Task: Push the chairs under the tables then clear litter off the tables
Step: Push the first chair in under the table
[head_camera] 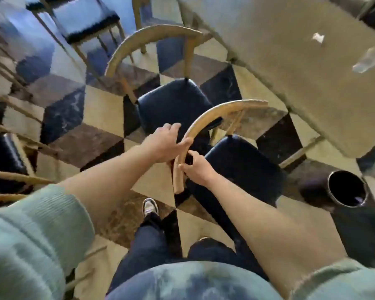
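A wooden chair with a curved backrest (206,124) and a black seat (243,165) stands in front of me, beside the grey table (290,68). My left hand (165,144) rests on the outer side of the backrest with thumb hooked over it. My right hand (196,167) grips the backrest's near end from the inner side. A second chair of the same kind (173,102) stands just beyond, its seat clear of the table edge. On the table lie a crumpled white scrap (318,37) and a clear plastic piece (370,59).
A black round bin (346,189) stands on the checkered floor at the right, near the table's corner. More chairs (89,20) stand at the top left and along the left edge. My foot (150,207) is on the floor below the chair.
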